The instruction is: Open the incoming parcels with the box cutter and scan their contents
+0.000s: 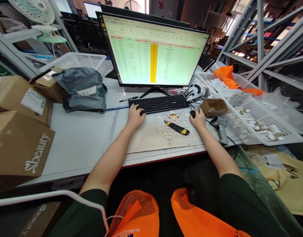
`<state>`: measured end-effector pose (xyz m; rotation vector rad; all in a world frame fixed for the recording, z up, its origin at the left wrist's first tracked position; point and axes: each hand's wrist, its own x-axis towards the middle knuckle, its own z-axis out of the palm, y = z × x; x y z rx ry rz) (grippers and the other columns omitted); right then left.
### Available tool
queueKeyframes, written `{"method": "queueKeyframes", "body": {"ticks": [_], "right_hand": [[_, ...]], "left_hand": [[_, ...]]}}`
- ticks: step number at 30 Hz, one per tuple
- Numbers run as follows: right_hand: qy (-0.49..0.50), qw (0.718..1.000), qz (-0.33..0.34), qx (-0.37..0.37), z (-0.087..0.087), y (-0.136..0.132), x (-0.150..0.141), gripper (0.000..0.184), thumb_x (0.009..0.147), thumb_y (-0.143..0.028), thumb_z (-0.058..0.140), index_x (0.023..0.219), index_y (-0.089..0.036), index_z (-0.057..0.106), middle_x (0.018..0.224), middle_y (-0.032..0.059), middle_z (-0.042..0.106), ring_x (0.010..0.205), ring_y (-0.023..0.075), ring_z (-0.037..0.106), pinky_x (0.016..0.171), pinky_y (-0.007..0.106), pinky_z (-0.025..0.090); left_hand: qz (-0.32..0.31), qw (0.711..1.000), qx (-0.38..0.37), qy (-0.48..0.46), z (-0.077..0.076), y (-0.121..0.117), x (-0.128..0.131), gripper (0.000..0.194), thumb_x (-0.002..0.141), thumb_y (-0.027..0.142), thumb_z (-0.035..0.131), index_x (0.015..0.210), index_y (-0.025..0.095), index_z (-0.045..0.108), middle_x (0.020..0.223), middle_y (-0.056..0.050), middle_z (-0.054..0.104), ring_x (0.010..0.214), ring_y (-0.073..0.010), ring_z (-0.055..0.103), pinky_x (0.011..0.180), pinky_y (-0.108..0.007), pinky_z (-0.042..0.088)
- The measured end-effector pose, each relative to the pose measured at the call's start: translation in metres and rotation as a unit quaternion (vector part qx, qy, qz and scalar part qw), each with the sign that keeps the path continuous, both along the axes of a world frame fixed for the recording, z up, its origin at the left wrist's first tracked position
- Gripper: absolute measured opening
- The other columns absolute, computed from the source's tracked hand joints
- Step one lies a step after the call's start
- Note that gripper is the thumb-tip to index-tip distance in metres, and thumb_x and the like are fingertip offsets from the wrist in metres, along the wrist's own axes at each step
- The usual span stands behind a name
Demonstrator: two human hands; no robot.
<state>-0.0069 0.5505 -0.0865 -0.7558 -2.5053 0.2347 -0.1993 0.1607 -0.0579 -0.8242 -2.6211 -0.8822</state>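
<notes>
My left hand (136,118) rests on the left end of a black keyboard (163,104), fingers spread over the keys. At the keyboard's right, my right hand (198,119) is curled over a small black computer mouse (192,114), mostly hidden under the palm. Between my hands a black and yellow utility knife (177,127) lies on a printed desk mat (146,138). Behind the keyboard stands a monitor (156,52) with a spreadsheet showing one orange column. A pen (128,99) lies just beyond my left fingers.
Cardboard boxes (20,141) and a grey plastic parcel (82,90) occupy the left side. To the right are a small open box (214,108), a barcode scanner (222,131) and a white basket (265,138) with label rolls. Metal racks (261,42) rise behind.
</notes>
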Motion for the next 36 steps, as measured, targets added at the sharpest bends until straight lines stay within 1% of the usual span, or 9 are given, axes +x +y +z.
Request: {"method": "queueKeyframes", "body": {"ticks": [3,5,10,16,21,25,28,34,36], "right_hand": [[0.022,1.000,0.010,0.010,-0.007,0.008,-0.002,0.058,0.093,-0.034,0.057,0.144,-0.009,0.066,0.152,0.0256,0.055,0.130,0.0410,0.058,0.111,0.056,0.050],[0.041,0.998,0.025,0.028,-0.012,0.013,-0.002,0.055,0.094,-0.036,0.056,0.141,-0.009,0.068,0.149,0.0245,0.058,0.130,0.0392,0.059,0.113,0.054,0.050],[0.027,0.999,0.039,0.025,-0.018,0.021,-0.004,0.052,0.095,-0.039,0.057,0.136,-0.011,0.072,0.142,0.0217,0.065,0.130,0.0368,0.061,0.116,0.052,0.049],[0.045,0.997,0.054,0.027,-0.019,0.023,-0.004,0.052,0.092,-0.038,0.056,0.132,-0.012,0.076,0.141,0.0203,0.067,0.128,0.0356,0.062,0.115,0.050,0.050],[0.056,0.997,0.038,0.027,-0.020,0.022,-0.004,0.053,0.090,-0.040,0.054,0.129,-0.013,0.077,0.138,0.0213,0.068,0.124,0.0364,0.063,0.113,0.052,0.051],[0.064,0.997,0.038,0.030,-0.022,0.023,-0.005,0.053,0.089,-0.040,0.053,0.128,-0.013,0.078,0.137,0.0202,0.069,0.125,0.0349,0.063,0.114,0.050,0.050],[0.067,0.996,0.041,0.034,-0.023,0.022,-0.006,0.052,0.089,-0.039,0.053,0.127,-0.014,0.078,0.137,0.0197,0.070,0.125,0.0339,0.063,0.114,0.050,0.050],[0.066,0.996,0.042,0.038,-0.020,0.021,-0.005,0.052,0.089,-0.040,0.053,0.126,-0.013,0.078,0.136,0.0199,0.069,0.123,0.0340,0.063,0.113,0.049,0.051],[0.070,0.996,0.038,0.038,-0.019,0.020,-0.004,0.054,0.089,-0.040,0.052,0.129,-0.013,0.076,0.137,0.0199,0.069,0.124,0.0342,0.063,0.112,0.050,0.051]], "left_hand": [[-0.008,1.000,-0.012,0.001,-0.001,0.000,0.000,0.036,0.093,0.029,0.066,0.123,0.013,0.078,0.157,-0.018,0.053,0.160,-0.0391,0.031,0.136,-0.053,0.025],[-0.014,1.000,-0.021,0.001,-0.003,0.000,-0.001,0.036,0.094,0.030,0.066,0.124,0.013,0.078,0.157,-0.018,0.053,0.160,-0.0393,0.031,0.136,-0.054,0.025],[-0.039,0.998,-0.044,-0.008,-0.007,-0.001,-0.005,0.039,0.094,0.032,0.067,0.126,0.012,0.077,0.156,-0.020,0.052,0.159,-0.0394,0.033,0.136,-0.055,0.026],[-0.047,0.996,-0.071,-0.024,-0.007,-0.001,-0.003,0.041,0.094,0.031,0.068,0.129,0.013,0.077,0.157,-0.018,0.052,0.160,-0.0401,0.031,0.135,-0.055,0.027],[-0.047,0.996,-0.076,-0.020,-0.004,-0.002,-0.002,0.039,0.094,0.029,0.068,0.129,0.014,0.078,0.158,-0.018,0.052,0.160,-0.0406,0.032,0.134,-0.055,0.029],[-0.045,0.995,-0.083,-0.023,-0.004,-0.003,-0.002,0.040,0.095,0.031,0.068,0.131,0.014,0.077,0.158,-0.018,0.052,0.159,-0.0403,0.032,0.134,-0.054,0.030],[-0.047,0.995,-0.088,-0.026,-0.004,-0.004,-0.002,0.041,0.095,0.033,0.067,0.132,0.016,0.077,0.160,-0.017,0.051,0.159,-0.0400,0.032,0.133,-0.056,0.032],[-0.046,0.993,-0.101,-0.037,-0.002,-0.004,0.000,0.044,0.096,0.036,0.066,0.134,0.017,0.075,0.162,-0.016,0.049,0.161,-0.0394,0.029,0.134,-0.053,0.029],[-0.041,0.992,-0.108,-0.042,-0.002,-0.004,0.001,0.050,0.095,0.038,0.066,0.140,0.016,0.071,0.163,-0.017,0.048,0.161,-0.0400,0.028,0.134,-0.054,0.028]]}}
